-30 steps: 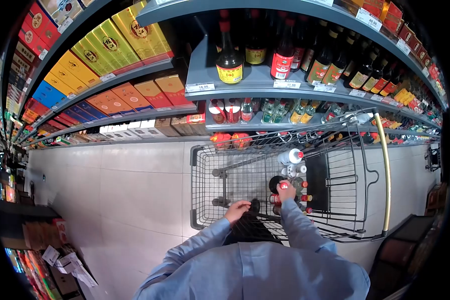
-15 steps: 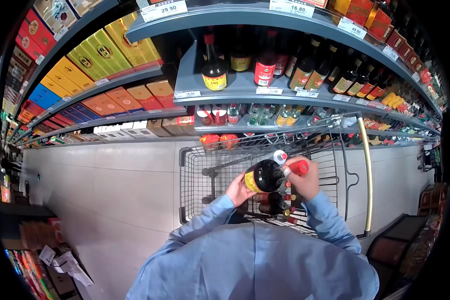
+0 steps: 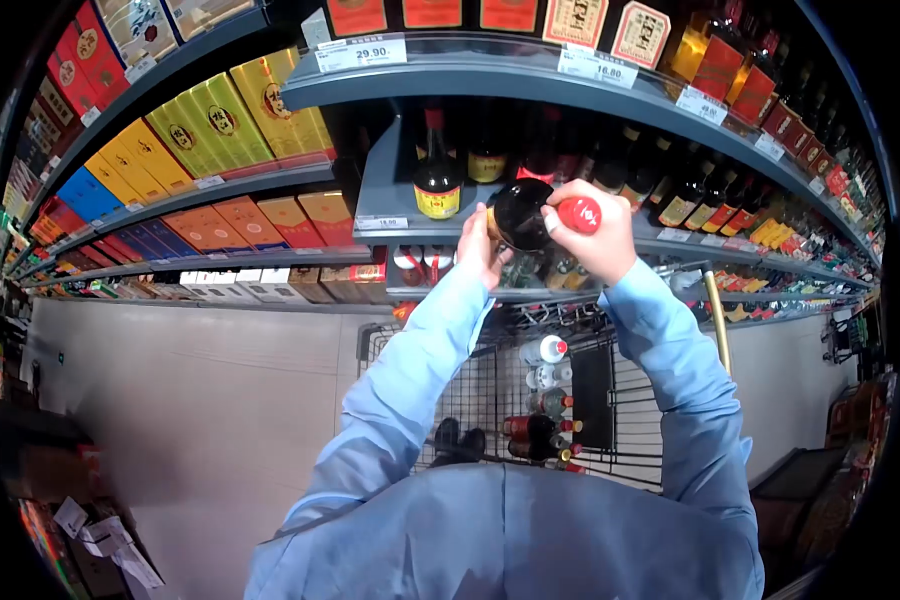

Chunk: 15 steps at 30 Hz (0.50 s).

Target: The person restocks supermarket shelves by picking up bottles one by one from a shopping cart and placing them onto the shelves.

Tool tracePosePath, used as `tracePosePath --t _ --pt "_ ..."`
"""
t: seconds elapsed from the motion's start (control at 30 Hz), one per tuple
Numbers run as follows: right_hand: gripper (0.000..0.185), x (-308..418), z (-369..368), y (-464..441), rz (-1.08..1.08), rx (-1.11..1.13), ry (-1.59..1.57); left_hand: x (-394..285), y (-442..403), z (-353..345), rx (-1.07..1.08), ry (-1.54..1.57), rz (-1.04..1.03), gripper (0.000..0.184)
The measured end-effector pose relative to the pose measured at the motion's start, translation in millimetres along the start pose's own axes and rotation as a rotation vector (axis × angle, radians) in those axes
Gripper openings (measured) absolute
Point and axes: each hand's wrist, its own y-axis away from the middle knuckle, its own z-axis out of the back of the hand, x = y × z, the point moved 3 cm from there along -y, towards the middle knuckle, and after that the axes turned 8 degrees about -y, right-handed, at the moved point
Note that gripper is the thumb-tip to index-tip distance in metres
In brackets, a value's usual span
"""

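A dark round-bodied bottle (image 3: 522, 214) with a red cap is held between my hands, in front of the middle shelf. My right hand (image 3: 598, 232) is closed round its neck by the red cap. Against its lower body, on the left, rests my left hand (image 3: 480, 246), with fingers wrapped along the label side. Just behind, on the shelf (image 3: 382, 205), stands a similar bottle with a yellow label (image 3: 437, 190). Below my arms is the shopping cart (image 3: 480, 375), with a white bottle (image 3: 543, 350) and several other bottles lying in it.
Rows of dark bottles (image 3: 700, 195) continue along the shelf to the right. Boxed goods (image 3: 220, 125) fill the shelves at left. An upper shelf edge (image 3: 470, 68) with price tags overhangs the bottles. The cart's yellow handle (image 3: 717, 322) is at right; shoes show beneath the cart.
The dark bottle has come up out of the cart and over to the shelf front, first in my right hand, then in both. The view has shifted, showing more of the upper shelf.
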Motion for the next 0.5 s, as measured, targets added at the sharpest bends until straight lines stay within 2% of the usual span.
tracePosePath --t 0.07,0.13,0.27,0.5 --pt "0.015 -16 -12 -12 0.045 -0.001 0.045 -8 0 -14 -0.076 0.004 0.159 0.050" --pt "0.014 -29 -19 -25 -0.058 -0.033 -0.033 -10 -7 -16 0.016 0.164 0.120 0.053" --pt "0.016 -50 -37 -39 -0.050 0.006 -0.015 -8 -37 -2 0.153 0.278 0.026 0.050" --pt "0.018 -78 -48 -62 -0.075 -0.015 -0.013 -14 -62 4 0.268 0.414 0.087 0.043"
